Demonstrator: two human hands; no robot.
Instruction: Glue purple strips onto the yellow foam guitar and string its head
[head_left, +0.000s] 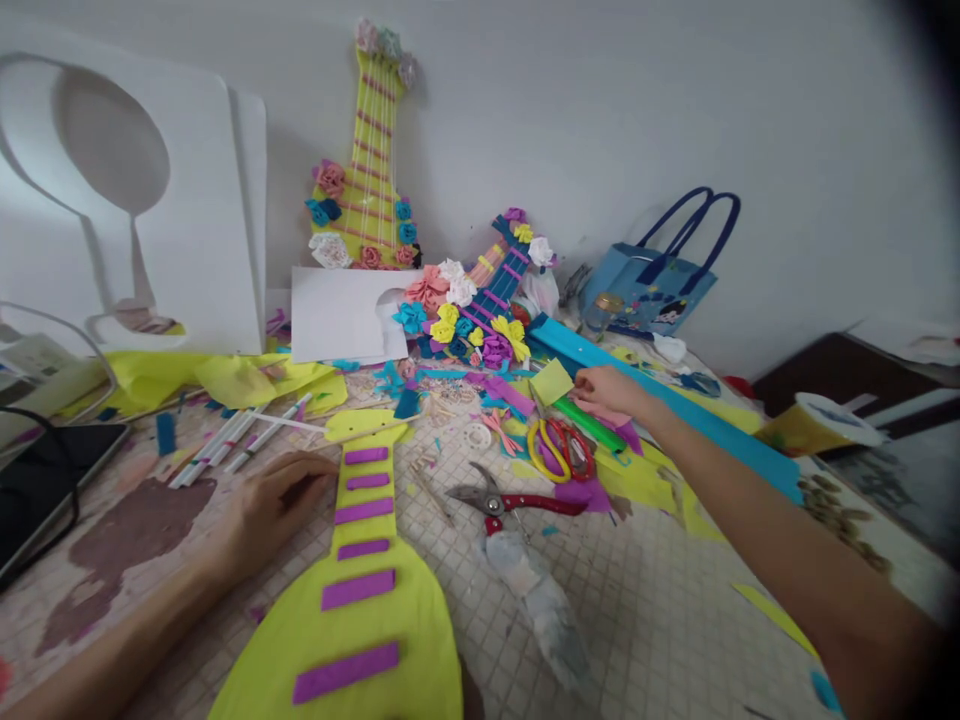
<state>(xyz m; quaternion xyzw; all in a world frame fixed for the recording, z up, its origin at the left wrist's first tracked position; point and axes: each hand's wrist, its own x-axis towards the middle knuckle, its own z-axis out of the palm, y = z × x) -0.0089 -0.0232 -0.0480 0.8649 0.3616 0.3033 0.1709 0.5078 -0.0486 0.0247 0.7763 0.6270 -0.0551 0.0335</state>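
A yellow foam guitar point(367, 590) with purple strips across its neck lies flat on the tiled table in front of me. My left hand point(274, 500) rests beside the neck, fingers curled and pressing its left edge. My right hand point(611, 392) reaches far across the table, fingers closed around a small yellow foam piece point(551, 382) near a green marker point(592, 425).
Red-handled pliers point(510, 500) and scissors with yellow and red loops point(559, 450) lie mid-table. Several white straws point(240, 440) sit left. Two decorated guitars point(371, 170) lean on the wall, a blue bag point(652, 285) at right, a tablet point(45, 490) at far left.
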